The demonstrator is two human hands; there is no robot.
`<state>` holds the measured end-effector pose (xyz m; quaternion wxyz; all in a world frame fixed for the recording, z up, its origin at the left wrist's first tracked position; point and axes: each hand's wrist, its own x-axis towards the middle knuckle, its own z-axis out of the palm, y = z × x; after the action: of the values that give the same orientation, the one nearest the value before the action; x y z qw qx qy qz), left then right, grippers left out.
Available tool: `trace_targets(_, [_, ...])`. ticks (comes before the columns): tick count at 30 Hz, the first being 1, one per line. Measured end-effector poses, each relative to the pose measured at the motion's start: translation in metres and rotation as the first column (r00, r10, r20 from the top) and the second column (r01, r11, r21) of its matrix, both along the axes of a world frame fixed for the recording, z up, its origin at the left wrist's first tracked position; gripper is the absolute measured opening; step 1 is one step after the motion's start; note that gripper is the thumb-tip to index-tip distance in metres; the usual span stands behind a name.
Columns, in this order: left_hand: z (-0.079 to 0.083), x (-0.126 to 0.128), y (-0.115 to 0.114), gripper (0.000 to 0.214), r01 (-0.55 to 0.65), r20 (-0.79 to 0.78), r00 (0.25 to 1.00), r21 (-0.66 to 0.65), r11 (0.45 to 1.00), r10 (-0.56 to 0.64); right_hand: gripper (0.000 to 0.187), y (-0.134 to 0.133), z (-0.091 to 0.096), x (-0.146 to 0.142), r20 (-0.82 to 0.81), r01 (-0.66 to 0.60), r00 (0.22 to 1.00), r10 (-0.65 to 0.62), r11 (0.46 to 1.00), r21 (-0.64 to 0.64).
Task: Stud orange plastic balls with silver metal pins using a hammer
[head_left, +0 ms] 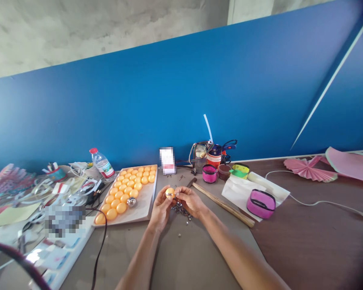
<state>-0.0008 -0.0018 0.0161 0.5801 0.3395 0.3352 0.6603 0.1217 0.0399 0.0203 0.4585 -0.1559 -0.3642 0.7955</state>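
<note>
My left hand (161,207) grips an orange ping-pong ball (170,191) over the middle of the grey mat. A short row of small shiny pieces shows on the ball's near side. Against the ball's right side, my right hand (190,200) has its thumb and fingers pinched together; what lies between them is too small to tell. Below both hands is a loose pile of small shiny dark-silver pieces (181,209). To the left, a shallow white tray (143,205) bears rows of orange balls (121,208) and one ball covered in silver pieces (132,201).
A wooden-handled hammer (224,204) lies right of my hands, near a pink zip case (261,204) on white paper. Behind stand a phone (167,160) and a pink round container (209,173). A water bottle (103,165) and tangled cables are at left, a blue partition (169,100) behind.
</note>
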Motion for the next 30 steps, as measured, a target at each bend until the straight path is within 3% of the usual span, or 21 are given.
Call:
trace_targets(24, [0.0049,0.0043,-0.0016,0.041,-0.067,-0.048,0.997,-0.023,0.998,0.065,0.019,0.0009,-0.0045,0.0007,0.046,-0.011,0.999,0.009,0.999,0.038])
trace_targets(30, [-0.0016,0.0018,0.0007,0.044,-0.087,-0.11,0.99,-0.02,0.996,0.085,0.022,0.0008,-0.0031,0.0016,0.082,0.008,0.997,-0.009,1.0,0.012])
